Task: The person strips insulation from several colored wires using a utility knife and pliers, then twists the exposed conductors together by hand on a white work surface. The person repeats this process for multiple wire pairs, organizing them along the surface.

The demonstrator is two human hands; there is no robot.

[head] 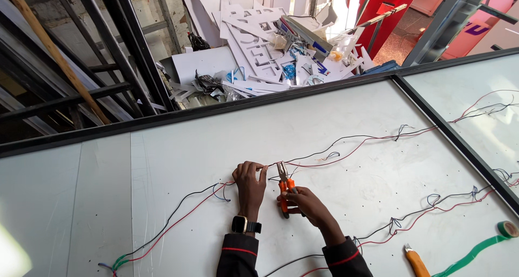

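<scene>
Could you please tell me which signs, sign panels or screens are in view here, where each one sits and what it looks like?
White sign panel: large, flat, dark-framed, under both hands, crossed by red and black wires.
Cut-out letter sheets: white scraps piled beyond the panel's far edge.
Pink sign: top right, slanted, with purple lettering.
Red sign body: upright, top centre-right.
Smartwatch: on the left wrist, dark square screen.

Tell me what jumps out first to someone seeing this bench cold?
At centre, the right hand grips orange-handled pliers whose tips meet the red and black wires that the left hand pinches on the white panel. Beyond the panel's far edge lies a heap of white cut-out scraps. At bottom right a roll of green tape trails loose beside an orange-handled knife.
</scene>
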